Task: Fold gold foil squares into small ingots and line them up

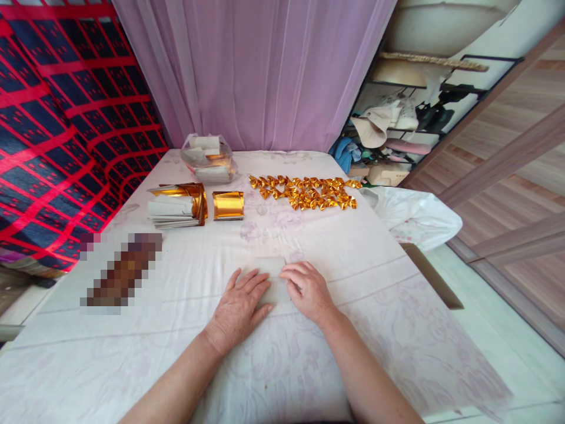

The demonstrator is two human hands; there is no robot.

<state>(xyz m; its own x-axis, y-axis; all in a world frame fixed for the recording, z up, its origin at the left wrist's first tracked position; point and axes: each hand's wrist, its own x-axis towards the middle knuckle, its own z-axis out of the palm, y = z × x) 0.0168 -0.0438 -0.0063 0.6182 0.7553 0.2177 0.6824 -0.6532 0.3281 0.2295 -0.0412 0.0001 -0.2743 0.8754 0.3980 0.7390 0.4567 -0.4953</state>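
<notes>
On the table, from the gold foil stacks at its far left, the left hand lies flat, fingers slightly apart, on a pale paper sheet near the front edge, where the right hand, fingers together and curled, presses its right side.

Open room: bare white floral tablecloth between the near edge and the far row of goods. Obstacles, far side: stack of grey and gold foil sheets, small gold foil roll, row of folded gold foil pieces, clear plastic bag of sheets. Right edge: crumpled white plastic bag.
</notes>
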